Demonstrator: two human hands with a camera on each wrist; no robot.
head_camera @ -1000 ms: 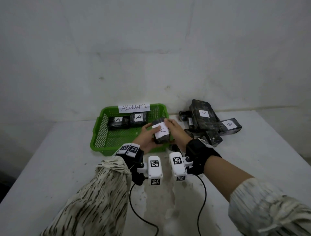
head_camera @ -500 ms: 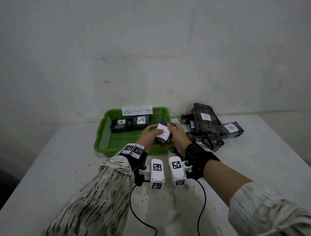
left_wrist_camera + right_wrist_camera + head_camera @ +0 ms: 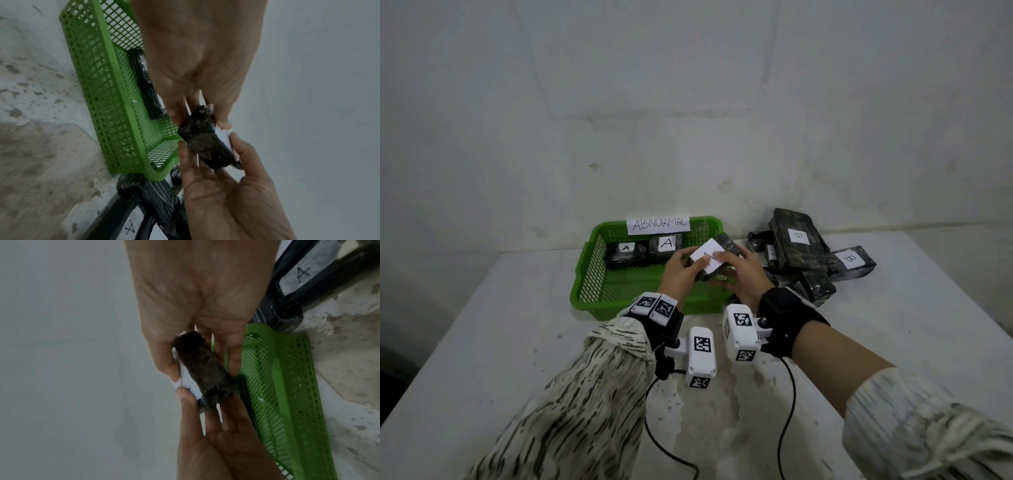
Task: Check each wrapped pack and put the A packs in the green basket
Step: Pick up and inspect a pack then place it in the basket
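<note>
Both hands hold one dark wrapped pack (image 3: pixel 726 245) with a white label (image 3: pixel 705 257) over the right part of the green basket (image 3: pixel 589 274). My left hand (image 3: pixel 681 269) grips its left end, thumb on the label. My right hand (image 3: pixel 743 269) grips the right end, thumb on the label too. The letter is partly covered by the thumbs. In the left wrist view the pack (image 3: pixel 203 141) is pinched between the left hand (image 3: pixel 201 73) and the right hand (image 3: pixel 226 194). Two A packs (image 3: pixel 625 253) (image 3: pixel 666 245) lie at the back of the basket.
A pile of dark wrapped packs lies right of the basket, two of them labelled B (image 3: pixel 798 238) (image 3: pixel 851 260). One pack in the pile shows an A label (image 3: pixel 302 274). A paper sign reading ABNORMAL (image 3: pixel 658 224) hangs on the basket's back wall. The white wall stands close behind.
Both hands have carried the pack forward from the basket's near right rim to over its right side, and have turned it so the label tilts.
</note>
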